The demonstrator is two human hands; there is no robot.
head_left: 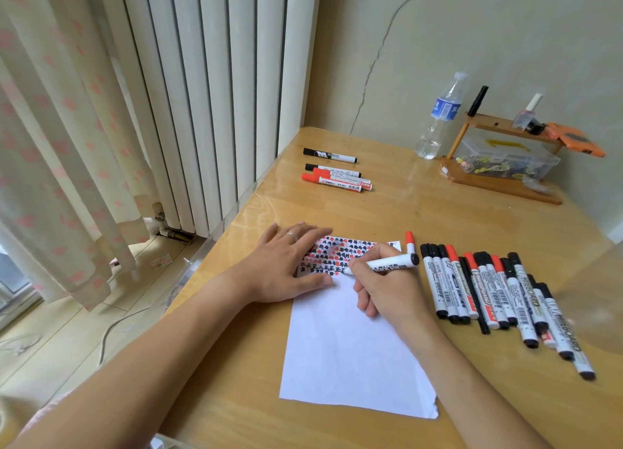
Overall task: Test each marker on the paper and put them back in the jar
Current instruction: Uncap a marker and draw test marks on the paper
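A white sheet of paper [350, 357] lies on the wooden table [421, 212], its top part covered with rows of black and red marks. My left hand [286, 266] presses flat on the paper's upper left corner. My right hand [387, 286] grips a white marker with a black end [387, 264], its tip touching the paper below the marks. A red-capped marker [410, 243] lies just beyond that hand. A row of several black and red markers [499, 297] lies to the right of the paper. Several more markers [337, 175] lie farther back. No jar is recognisable.
A water bottle [438, 118] stands at the back by the wall. Next to it a wooden stand [499, 179] carries a clear plastic box, small bottles and an orange object. A radiator and a curtain are on the left, beyond the table edge.
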